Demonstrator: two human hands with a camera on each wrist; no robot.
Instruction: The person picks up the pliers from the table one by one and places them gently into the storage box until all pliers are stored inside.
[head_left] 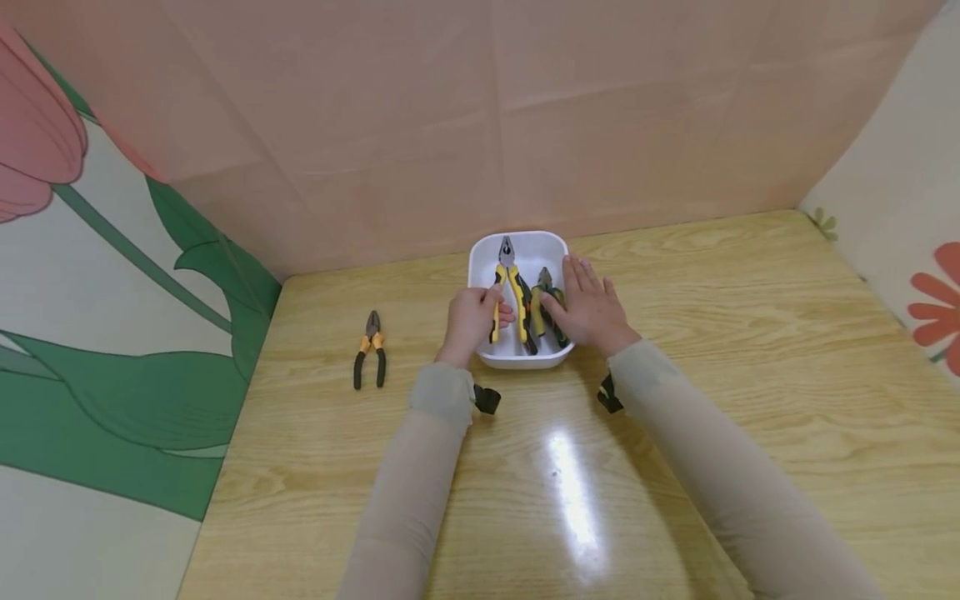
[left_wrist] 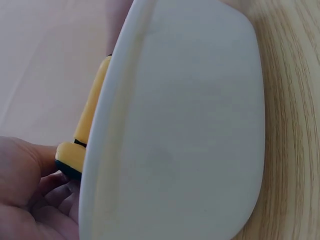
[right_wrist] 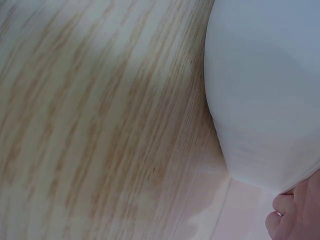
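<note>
A white plastic basin (head_left: pixel 517 363) stands near the table's back edge. Inside lies a pair of yellow-and-black pliers (head_left: pixel 519 300), metal nose toward the far rim and handles spread apart. My left hand (head_left: pixel 472 319) reaches over the left rim and pinches its left handle between thumb and fingers. In the left wrist view that yellow handle (left_wrist: pixel 93 107) shows above the rim. To the right in the basin is a smaller pair of green-handled pliers (head_left: pixel 537 312). My right hand (head_left: pixel 594 312) rests on the right rim, fingers extended, its thumb over the green pliers, partly hiding them.
Left of the basin, a pair of pliers with orange-and-black handles (head_left: pixel 382 367) lies on the wood-grain table (head_left: pixel 750 333). A pink sheet (head_left: pixel 375 125) hangs behind the table. Painted wall panels stand at left and right.
</note>
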